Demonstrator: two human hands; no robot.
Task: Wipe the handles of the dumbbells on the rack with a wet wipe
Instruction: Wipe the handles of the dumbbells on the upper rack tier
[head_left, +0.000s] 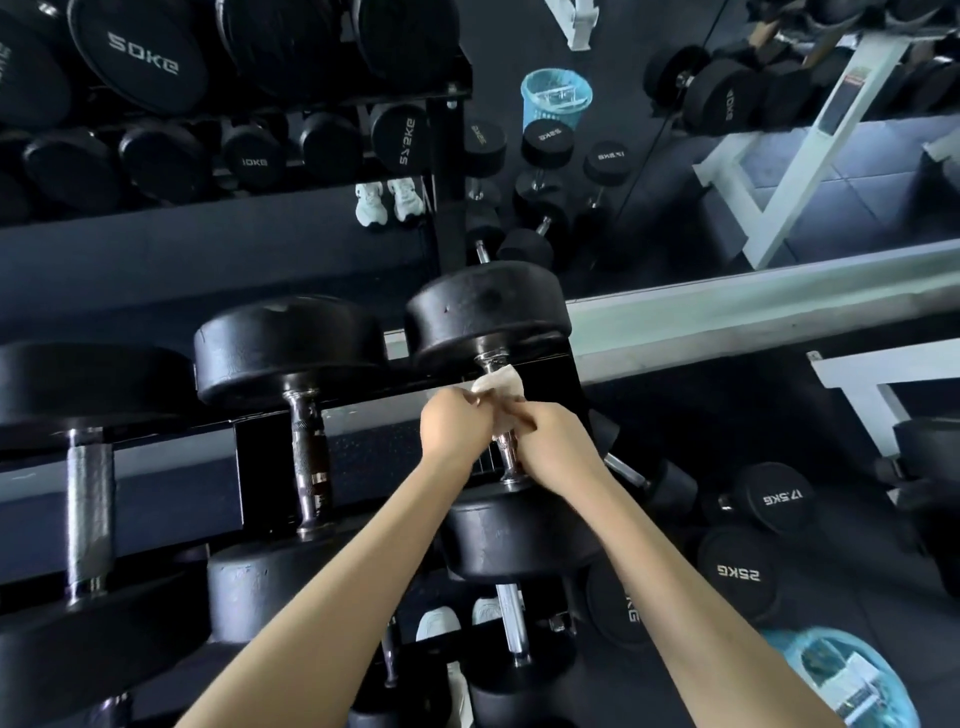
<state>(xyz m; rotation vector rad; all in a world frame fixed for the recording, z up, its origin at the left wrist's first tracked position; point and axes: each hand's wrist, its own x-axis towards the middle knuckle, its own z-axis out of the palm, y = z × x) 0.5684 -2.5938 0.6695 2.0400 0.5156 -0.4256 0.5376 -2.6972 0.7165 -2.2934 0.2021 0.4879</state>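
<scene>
Rack (265, 467) duty, seen from my remote station: both hands are on the end dumbbell (488, 312). The left hand (454, 421) pinches the wet wipe (496, 387); the right hand (545, 441) has its grip curled round wipe and handle (508, 465). I judge this handle mid-wipe. The neighbour handle (309, 457), left of that dumbbell, shows no sign either way.

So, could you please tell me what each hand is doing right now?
Left hand: pinching the wet wipe.
Right hand: curled round the wet wipe on the dumbbell handle.
</scene>
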